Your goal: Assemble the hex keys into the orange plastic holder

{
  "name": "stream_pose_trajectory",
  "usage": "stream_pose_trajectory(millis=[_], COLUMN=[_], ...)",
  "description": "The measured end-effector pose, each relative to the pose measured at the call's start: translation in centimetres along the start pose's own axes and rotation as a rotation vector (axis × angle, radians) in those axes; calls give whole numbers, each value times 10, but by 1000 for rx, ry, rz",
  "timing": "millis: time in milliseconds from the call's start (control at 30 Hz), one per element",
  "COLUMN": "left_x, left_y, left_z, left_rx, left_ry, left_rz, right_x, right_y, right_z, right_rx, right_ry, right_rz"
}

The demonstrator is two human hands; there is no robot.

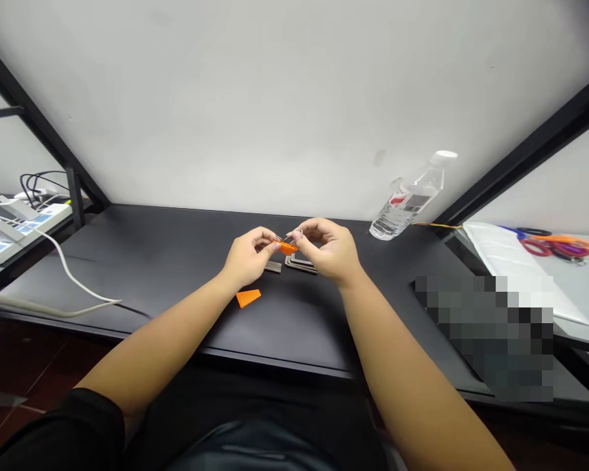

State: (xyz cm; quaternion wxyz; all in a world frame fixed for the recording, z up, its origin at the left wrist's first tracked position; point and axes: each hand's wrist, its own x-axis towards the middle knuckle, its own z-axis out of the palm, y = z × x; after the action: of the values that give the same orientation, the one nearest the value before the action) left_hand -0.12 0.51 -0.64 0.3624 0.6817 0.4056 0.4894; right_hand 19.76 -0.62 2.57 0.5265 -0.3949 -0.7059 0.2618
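Observation:
Just above the table, my left hand (249,257) pinches a small orange plastic hex-key holder (288,248) between thumb and fingers. My right hand (332,252) is closed beside it, fingertips together on a thin metal hex key (302,233) at the holder's top edge; most of that key is hidden by the fingers. Below the hands, several L-shaped hex keys (302,263) lie nested on the table, partly under my right hand. Straight metal lengths (273,267) show beside my left hand. A second orange plastic piece (248,298) rests on the table nearer to me.
The black table (177,261) meets a pale wall. A water bottle (410,199) stands at the back right. A white packet (520,268) and colourful scissors (554,247) lie farther right, near a pixelated dark area. A power strip (29,229) and white cable (69,271) are left.

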Motion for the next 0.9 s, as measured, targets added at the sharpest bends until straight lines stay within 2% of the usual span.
stream_pose_trajectory(millis=[300,533,767,900], left_x=[-2,-3,-3,-4], left_y=[3,5,6,5], left_z=[-1,-2,-1,-1], left_rx=[56,90,102,113], left_ry=[3,38,13,-18], left_rz=[52,12,76,80], right_x=[-3,0,-1,-1], right_y=[-9,-6,-9,-10], right_z=[1,-4,-4,-3], right_rx=[-231,-156,-216,-267], right_ry=[-9,98,-41,-212], right_rz=[-79,-98,-57,-22])
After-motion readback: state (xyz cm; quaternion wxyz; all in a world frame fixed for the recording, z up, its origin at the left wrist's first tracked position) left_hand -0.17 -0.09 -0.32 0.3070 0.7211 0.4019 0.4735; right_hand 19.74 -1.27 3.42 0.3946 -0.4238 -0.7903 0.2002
